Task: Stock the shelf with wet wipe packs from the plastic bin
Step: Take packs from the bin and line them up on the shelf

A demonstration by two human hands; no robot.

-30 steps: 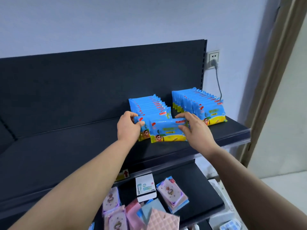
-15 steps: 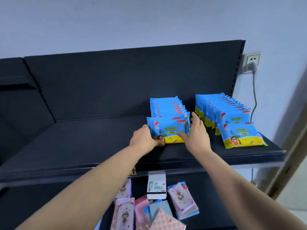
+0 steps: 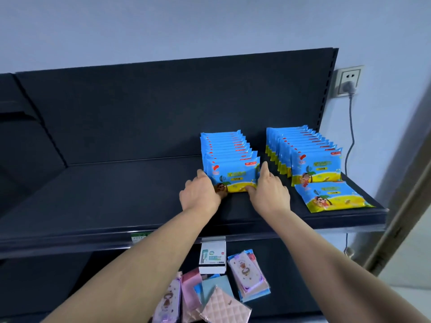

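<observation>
Both forearms stretched forward, left hand (image 3: 201, 194) and right hand (image 3: 270, 191) palms facing, thumbs inward, fingers (image 3: 264, 168) lightly bent.

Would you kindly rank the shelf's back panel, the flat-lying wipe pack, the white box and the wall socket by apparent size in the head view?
1. back panel
2. flat-lying wipe pack
3. white box and wall socket look alike, at different distances, so unranked.
</observation>
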